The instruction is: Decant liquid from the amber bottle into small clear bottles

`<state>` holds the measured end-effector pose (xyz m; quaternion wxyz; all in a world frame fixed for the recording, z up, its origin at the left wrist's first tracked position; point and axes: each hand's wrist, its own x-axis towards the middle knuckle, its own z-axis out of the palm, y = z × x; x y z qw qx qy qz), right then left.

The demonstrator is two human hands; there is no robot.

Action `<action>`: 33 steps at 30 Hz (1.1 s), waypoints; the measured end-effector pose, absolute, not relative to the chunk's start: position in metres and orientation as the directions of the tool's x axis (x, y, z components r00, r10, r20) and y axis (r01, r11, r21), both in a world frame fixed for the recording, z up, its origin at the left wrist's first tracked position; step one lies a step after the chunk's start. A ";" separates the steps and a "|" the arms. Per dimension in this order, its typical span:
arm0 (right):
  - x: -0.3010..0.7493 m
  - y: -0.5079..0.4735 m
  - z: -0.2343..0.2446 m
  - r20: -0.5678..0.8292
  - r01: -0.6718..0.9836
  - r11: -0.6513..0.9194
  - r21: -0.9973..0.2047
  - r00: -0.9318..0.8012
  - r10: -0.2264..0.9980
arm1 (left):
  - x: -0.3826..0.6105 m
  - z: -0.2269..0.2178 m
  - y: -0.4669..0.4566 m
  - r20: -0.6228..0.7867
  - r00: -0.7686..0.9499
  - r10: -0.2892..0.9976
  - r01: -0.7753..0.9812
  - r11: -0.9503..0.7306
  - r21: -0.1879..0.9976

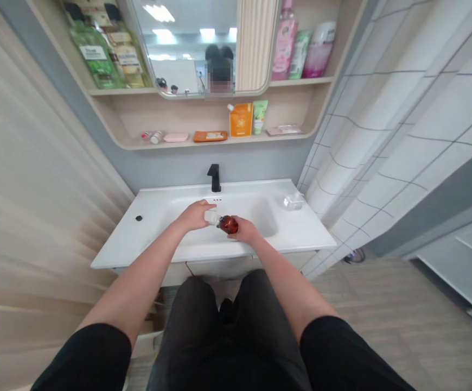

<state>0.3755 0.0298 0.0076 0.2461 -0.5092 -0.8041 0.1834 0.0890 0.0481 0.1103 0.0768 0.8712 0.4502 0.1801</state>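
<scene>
Gripping an amber bottle point(228, 224) in my right hand point(244, 229), I have those fingers wrapped around its body from three o'clock, and its neck points toward nine. My left hand point(195, 215) grasps a small clear container point(211, 218), coming at it from nine o'clock, with fingertips reaching along its twelve o'clock side. The amber bottle lies between my two hands, tilted, its neck end right by the clear container; whether the two actually touch I cannot tell. Both are above the white sink point(262, 214), near its front edge.

From the amber bottle, the black faucet point(215, 178) stands at eleven o'clock, and an orange pouch point(241, 120) sits on the shelf point(207, 111) at twelve. A clear dispenser point(293, 201) rests on the counter point(305, 231) between two and three, well apart from my fingers, and a small black disc point(139, 218) lies at nine.
</scene>
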 end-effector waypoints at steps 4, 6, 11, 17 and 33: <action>0.375 0.031 0.006 0.214 0.724 0.412 -0.553 -0.354 0.910 | 0.092 0.116 0.050 0.236 0.544 0.805 0.757 -0.592 0.277; 0.375 0.031 0.005 0.219 0.726 0.412 -0.550 -0.351 0.911 | 0.093 0.118 0.050 0.233 0.554 0.800 0.755 -0.600 0.266; 0.375 0.032 0.004 0.233 0.718 0.413 -0.560 -0.342 0.910 | 0.097 0.126 0.050 0.229 0.560 0.796 0.756 -0.604 0.253; 0.376 0.032 0.005 0.232 0.705 0.410 -0.579 -0.340 0.911 | 0.102 0.135 0.049 0.222 0.607 0.763 0.730 -0.646 0.223; 0.375 0.032 0.005 0.260 0.690 0.400 -0.604 -0.304 0.917 | 0.111 0.152 0.047 0.150 0.608 0.780 0.777 -0.623 0.089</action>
